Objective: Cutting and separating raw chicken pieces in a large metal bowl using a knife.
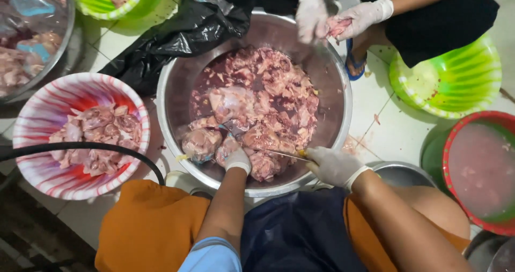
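A big steel basin (177, 79) full of raw meat pieces (268, 100) in reddish liquid sits on the tiled floor in front of me. My left hand (236, 157), in a white glove, grips a piece of meat at the basin's near edge. My right hand (332, 165), also gloved, holds a thin knife (284, 154) whose blade points left toward that piece. Across the basin, another person's two gloved hands (332, 17) hold a piece of meat above the far rim.
A red-and-white striped bowl (37, 116) with cut meat stands at left. A black plastic bag (188, 31) lies behind it. Green bowls (456, 79) and a red-rimmed bowl of cloudy water (477, 170) stand at right. A black hose (80, 146) crosses the left.
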